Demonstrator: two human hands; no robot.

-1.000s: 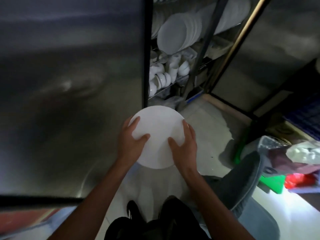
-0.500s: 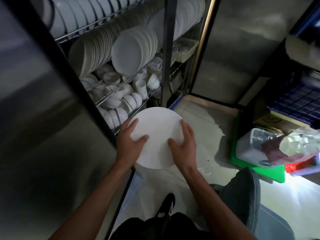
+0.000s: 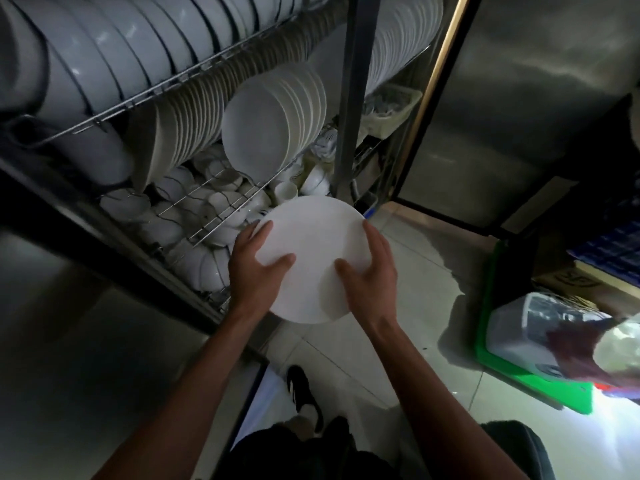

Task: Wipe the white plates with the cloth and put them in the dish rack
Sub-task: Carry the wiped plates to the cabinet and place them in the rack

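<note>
I hold a round white plate [image 3: 313, 244] flat in front of me with both hands. My left hand [image 3: 254, 268] grips its left rim, thumb on top. My right hand [image 3: 370, 275] grips its right rim, thumb lying across the top. The plate hangs just in front of the wire dish rack [image 3: 214, 71], below a row of upright white plates [image 3: 273, 126] on the middle shelf. No cloth is visible.
White cups and small bowls [image 3: 207, 209] fill the bottom shelf. Large bowls [image 3: 104, 57] line the top shelf. A dark upright post [image 3: 349, 98] divides the cabinet. A green crate [image 3: 519, 368] with a plastic container stands on the tiled floor at right. My shoe [image 3: 304, 393] is below.
My view has swung left and up, bringing the open rack with its plates into full sight. The plate stays between both hands and is now closer to the rack.
</note>
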